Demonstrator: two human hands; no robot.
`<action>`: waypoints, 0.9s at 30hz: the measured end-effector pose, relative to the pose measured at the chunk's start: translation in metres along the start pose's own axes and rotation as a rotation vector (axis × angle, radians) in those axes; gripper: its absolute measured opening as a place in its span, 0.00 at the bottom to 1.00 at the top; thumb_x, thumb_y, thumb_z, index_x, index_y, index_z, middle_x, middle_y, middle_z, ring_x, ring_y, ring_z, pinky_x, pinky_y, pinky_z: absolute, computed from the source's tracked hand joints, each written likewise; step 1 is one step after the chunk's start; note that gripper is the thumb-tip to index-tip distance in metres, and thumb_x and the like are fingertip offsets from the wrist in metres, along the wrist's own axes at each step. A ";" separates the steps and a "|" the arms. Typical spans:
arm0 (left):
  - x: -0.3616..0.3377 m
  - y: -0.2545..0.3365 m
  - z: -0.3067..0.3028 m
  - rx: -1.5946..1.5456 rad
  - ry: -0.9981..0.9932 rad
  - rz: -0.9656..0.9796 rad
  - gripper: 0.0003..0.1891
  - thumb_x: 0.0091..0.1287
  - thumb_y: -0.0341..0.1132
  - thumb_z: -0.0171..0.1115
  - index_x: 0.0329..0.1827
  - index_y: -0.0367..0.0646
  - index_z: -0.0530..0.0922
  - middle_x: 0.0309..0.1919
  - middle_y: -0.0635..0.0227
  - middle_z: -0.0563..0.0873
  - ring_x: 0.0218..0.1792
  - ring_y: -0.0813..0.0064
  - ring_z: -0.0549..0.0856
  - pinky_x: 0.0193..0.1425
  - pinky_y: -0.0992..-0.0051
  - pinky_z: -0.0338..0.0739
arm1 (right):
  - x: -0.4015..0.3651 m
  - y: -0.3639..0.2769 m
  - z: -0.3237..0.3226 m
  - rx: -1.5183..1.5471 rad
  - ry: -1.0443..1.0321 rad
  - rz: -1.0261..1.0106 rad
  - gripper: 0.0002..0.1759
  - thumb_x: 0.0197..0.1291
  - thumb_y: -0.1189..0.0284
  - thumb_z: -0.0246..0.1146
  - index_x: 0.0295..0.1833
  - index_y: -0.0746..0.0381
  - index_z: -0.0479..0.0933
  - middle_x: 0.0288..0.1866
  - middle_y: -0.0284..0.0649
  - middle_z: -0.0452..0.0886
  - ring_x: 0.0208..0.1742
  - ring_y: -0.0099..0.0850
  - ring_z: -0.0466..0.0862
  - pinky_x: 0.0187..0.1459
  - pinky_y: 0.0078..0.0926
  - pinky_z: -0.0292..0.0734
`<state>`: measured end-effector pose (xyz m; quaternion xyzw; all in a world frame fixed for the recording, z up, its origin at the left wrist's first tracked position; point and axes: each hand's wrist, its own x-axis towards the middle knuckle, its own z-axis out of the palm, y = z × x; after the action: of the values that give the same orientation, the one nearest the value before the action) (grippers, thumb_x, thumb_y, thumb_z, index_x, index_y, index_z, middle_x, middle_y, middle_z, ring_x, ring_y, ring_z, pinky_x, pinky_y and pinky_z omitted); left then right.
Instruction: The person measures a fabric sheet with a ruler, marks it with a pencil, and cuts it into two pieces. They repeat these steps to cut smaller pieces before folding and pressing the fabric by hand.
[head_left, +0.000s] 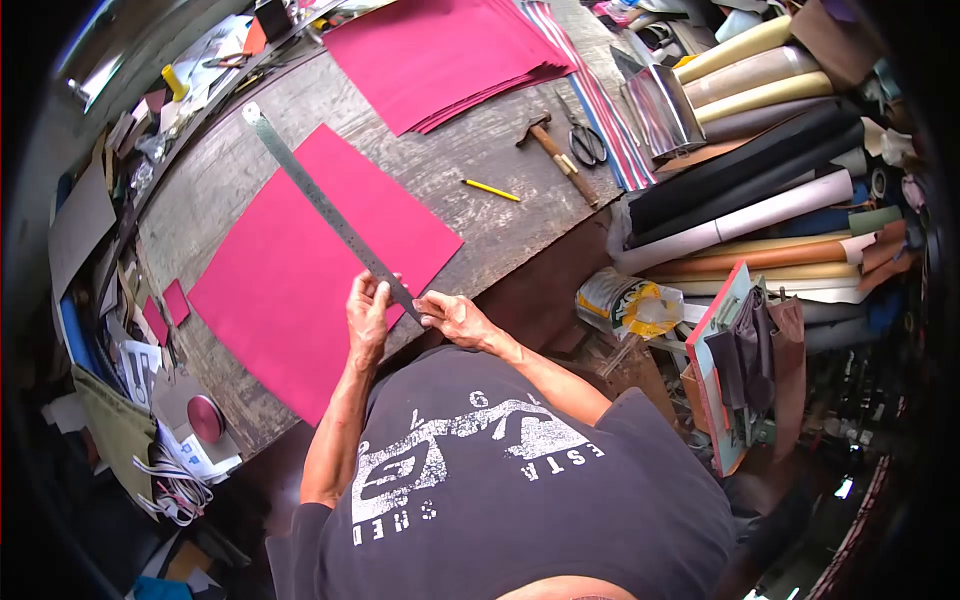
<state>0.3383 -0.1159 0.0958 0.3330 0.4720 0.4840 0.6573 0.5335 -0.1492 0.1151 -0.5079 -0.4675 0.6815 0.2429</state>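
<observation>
A long metal ruler (320,205) lies slantwise across a single pink sheet (280,290) on the worktable, its far end reaching past the sheet's top edge. My left hand (370,312) is closed around the ruler's lower part, thumb on top. At the near end, my right hand (455,318) pinches the ruler's tip with bent fingers. Both hands are close to the table's front edge, over the sheet's lower right side. To the right of the sheet lies a yellow pencil (491,190), apart from both hands.
A stack of pink sheets (450,60) sits at the back. A hammer (558,160) and scissors (586,142) lie at the table's right. Rolls of material (740,220) are piled beyond. Along the left edge are small pink pieces (175,301) and a dark red roll (205,418).
</observation>
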 end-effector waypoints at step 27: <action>0.185 0.027 -0.212 1.681 0.366 0.532 0.32 0.71 0.45 0.61 0.76 0.41 0.68 0.76 0.57 0.68 0.80 0.48 0.59 0.82 0.47 0.52 | -0.017 0.080 0.048 -0.021 0.235 0.337 0.11 0.65 0.69 0.70 0.46 0.66 0.82 0.35 0.36 0.88 0.38 0.22 0.85 0.42 0.25 0.79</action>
<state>0.1459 0.0647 -0.0058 0.7199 0.6749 0.1605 -0.0224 0.5069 -0.2167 0.0547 -0.6574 -0.3513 0.6438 0.1730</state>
